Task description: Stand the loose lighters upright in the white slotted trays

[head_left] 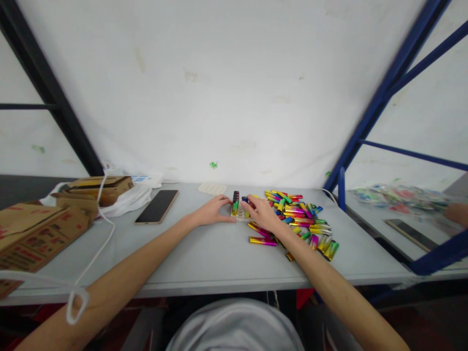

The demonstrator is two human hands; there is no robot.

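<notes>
Grey clothing [236,329] at bottom, cut off by frame edge. Left hand [214,210] half open, thumb and fingers parted at left edge of small tray [241,218] on worktop [204,253]. Right hand [262,213] curled at tray's right side, covering part; can't tell its grip. Upright lighters [235,204] in tray, dark ends up, row running away from camera. Loose lighters [307,222] right, lying mixed directions, partly behind forearm.
</notes>
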